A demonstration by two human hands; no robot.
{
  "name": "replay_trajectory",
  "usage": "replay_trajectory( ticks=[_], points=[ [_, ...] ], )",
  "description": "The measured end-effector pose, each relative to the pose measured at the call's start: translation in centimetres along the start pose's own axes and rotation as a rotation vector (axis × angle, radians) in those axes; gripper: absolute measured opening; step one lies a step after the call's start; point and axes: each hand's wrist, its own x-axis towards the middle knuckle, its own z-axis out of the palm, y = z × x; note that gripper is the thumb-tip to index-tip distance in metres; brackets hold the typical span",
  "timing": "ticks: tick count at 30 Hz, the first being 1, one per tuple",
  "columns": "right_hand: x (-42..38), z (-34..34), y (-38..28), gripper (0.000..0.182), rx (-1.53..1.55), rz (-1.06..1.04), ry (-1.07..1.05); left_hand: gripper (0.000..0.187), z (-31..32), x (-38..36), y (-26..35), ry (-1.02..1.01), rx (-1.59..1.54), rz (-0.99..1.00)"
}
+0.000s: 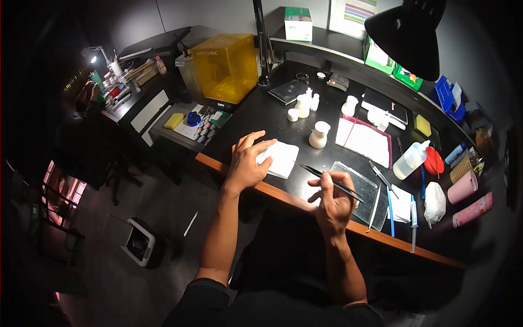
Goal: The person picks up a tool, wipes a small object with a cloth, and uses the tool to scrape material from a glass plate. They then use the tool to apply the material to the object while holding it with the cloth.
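My left hand [248, 164] lies over the left edge of a folded white tissue [283, 159] near the table's front edge. Its fingers are apart and hold nothing, touching or just above the tissue. To the right, my right hand [334, 206] is closed around slim black tweezers [311, 170]. The tweezers tilt, with their fine tip pointing left at the tissue's right side; whether the tip holds anything is too small to tell. Under and beyond my right hand is a glass plate [366, 188]. A white lidded jar [319, 135] stands behind the tissue.
Small white bottles [303, 104] stand farther back, near a red-edged tray with white paper [362, 140]. To the right are pliers [381, 173], a squeeze bottle [409, 161], a syringe [414, 212] and a red cup [433, 161]. A black lamp [408, 35] hangs above; a yellow-covered printer [226, 68] stands left.
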Motion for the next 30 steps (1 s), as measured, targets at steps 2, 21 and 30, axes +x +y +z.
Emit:
replay_trajectory(
  ticks=[2,21,30],
  points=[
    [-0.6,-0.8,-0.5,0.013,0.083,-0.02,0.015,0.031,0.0,-0.2,-0.3,0.238,-0.117,0.128],
    [-8.2,-1.1,0.3,0.017,0.525,0.237,0.094,0.019,2.4,-9.4,13.6,0.182,-1.399,-0.518],
    [-10.7,-6.6,1.4,0.066,0.605,0.22,-0.456,0.016,0.5,-10.3,12.4,0.258,-1.268,-0.475]
  ],
)
